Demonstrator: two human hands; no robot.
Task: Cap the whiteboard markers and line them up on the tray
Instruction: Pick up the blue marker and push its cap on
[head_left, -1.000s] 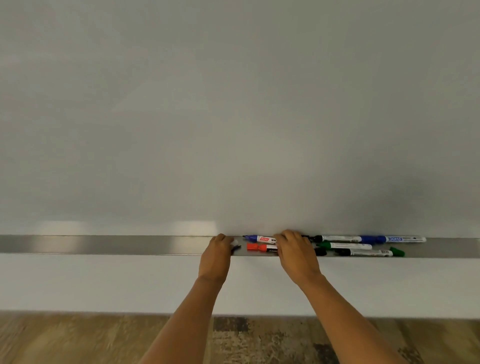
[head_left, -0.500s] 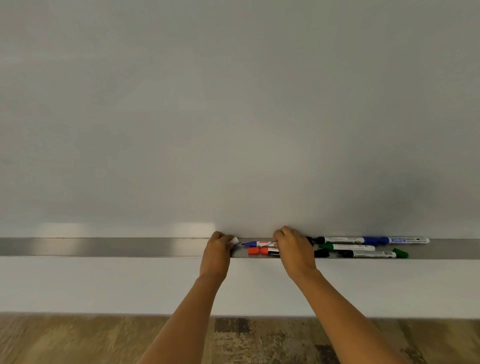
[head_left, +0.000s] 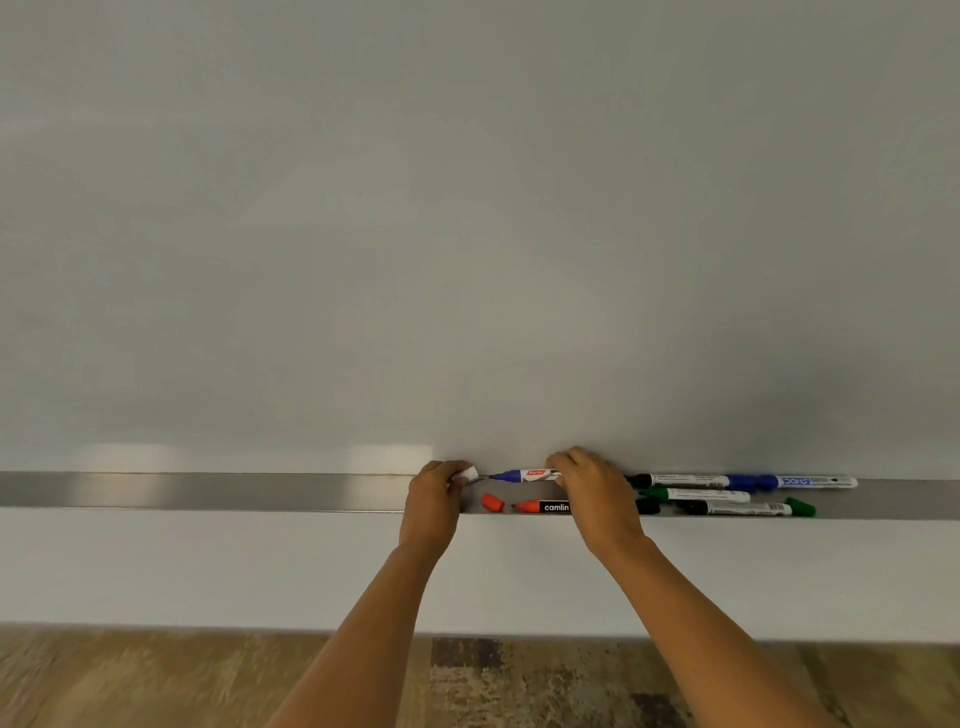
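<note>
A long metal tray (head_left: 208, 491) runs under the whiteboard. My right hand (head_left: 592, 493) grips an uncapped blue marker (head_left: 522, 475), tip pointing left. My left hand (head_left: 434, 501) pinches a small white cap (head_left: 467, 474) just left of that tip. On the tray between my hands lie a loose red cap (head_left: 492, 502) and an uncapped red marker (head_left: 540, 506). To the right lie a black-capped marker (head_left: 680, 480), a blue marker (head_left: 795, 481), a green-capped marker (head_left: 696, 494) and a marker with a green end (head_left: 748, 508).
The blank whiteboard (head_left: 467, 234) fills the upper view. Below the tray is a white wall band (head_left: 208, 566), then a wood-pattern floor (head_left: 156, 680). The tray's left stretch holds only light reflections.
The blue marker has been lifted clear of the red one, its tip now bare. The red cap lies apart from the red marker. My left hand now shows a white cap.
</note>
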